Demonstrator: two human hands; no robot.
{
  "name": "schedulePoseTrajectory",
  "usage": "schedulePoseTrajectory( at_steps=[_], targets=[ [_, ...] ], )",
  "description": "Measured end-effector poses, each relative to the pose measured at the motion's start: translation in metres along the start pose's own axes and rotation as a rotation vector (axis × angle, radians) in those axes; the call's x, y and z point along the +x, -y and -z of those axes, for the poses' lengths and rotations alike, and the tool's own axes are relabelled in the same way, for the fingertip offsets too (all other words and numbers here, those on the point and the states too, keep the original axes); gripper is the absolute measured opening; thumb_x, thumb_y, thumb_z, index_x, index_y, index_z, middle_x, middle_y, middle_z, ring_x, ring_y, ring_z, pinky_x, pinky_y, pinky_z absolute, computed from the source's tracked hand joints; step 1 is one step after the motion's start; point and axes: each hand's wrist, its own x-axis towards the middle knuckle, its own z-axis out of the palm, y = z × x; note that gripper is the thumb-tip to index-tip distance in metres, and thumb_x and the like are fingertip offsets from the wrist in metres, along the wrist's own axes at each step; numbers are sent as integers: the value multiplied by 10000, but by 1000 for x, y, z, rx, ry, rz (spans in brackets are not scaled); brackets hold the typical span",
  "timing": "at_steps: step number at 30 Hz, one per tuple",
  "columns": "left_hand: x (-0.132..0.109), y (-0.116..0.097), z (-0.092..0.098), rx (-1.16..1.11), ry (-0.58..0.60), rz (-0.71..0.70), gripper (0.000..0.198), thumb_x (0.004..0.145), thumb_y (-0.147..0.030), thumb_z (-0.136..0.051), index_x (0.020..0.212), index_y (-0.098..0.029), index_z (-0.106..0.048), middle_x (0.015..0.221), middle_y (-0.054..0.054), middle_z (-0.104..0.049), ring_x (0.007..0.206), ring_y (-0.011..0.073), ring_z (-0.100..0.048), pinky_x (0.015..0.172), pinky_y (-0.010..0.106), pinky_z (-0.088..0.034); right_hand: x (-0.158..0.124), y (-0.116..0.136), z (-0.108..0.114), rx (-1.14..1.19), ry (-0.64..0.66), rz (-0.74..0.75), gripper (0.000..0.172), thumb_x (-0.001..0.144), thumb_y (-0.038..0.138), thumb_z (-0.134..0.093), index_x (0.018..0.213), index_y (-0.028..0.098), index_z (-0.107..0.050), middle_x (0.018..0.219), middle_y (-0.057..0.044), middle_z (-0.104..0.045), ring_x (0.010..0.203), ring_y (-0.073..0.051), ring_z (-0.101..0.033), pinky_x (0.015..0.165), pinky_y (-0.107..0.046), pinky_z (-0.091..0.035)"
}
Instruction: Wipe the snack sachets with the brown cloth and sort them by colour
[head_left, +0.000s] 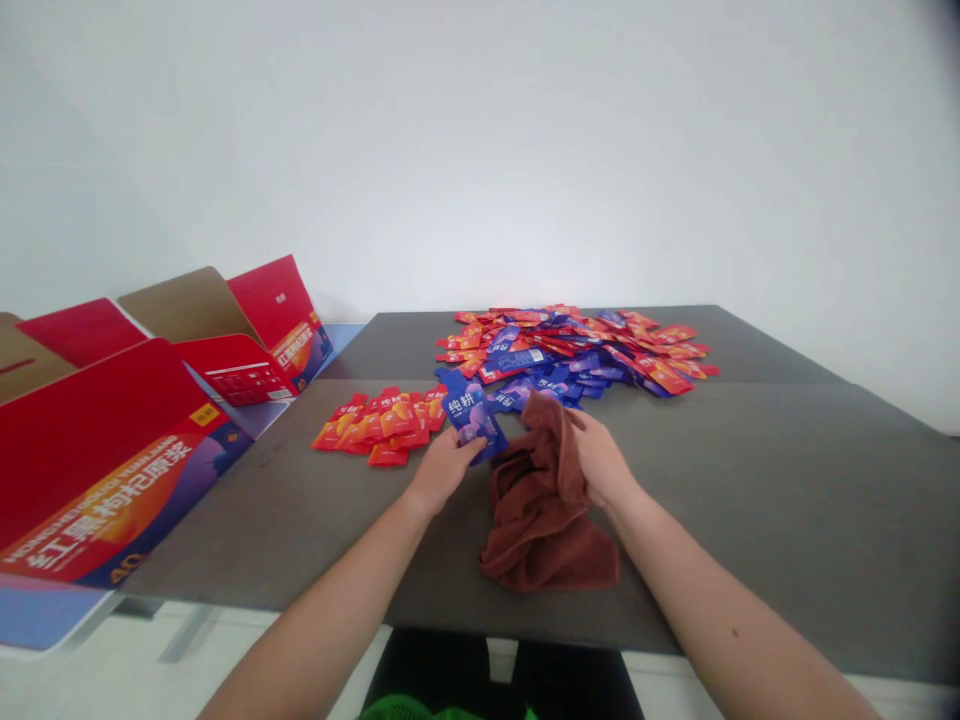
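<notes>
A blue and purple pouch (472,412) with white lettering is gripped at its lower edge by my left hand (444,466), its printed face toward me. My right hand (598,458) is closed round the upper part of a brown cloth (541,520), whose loose folds hang down to the dark tabletop. The two hands are close together, the cloth just right of the pouch. Left of my left hand lies a small group of red and orange pouches (386,420). Behind both hands spreads a big mixed heap of red and blue pouches (555,345).
A large red carton (105,450) with raised flaps stands at the left, and a smaller open red carton (255,335) is behind it. Both rest on a blue surface (52,618) beside the dark table (780,520). A white wall is behind the table.
</notes>
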Motion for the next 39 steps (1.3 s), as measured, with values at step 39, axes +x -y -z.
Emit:
schedulePoseTrajectory(
  at_steps=[39],
  targets=[
    [48, -37, -50, 101, -17, 51, 336, 825, -284, -565, 1130, -162, -490, 1107, 94, -660, 982, 210, -655, 810, 335, -514, 12, 22, 22, 88, -416, 286, 390, 808, 409, -547, 1104, 167, -625, 1055, -85, -700, 890, -200, -646, 800, -333, -497]
  ],
)
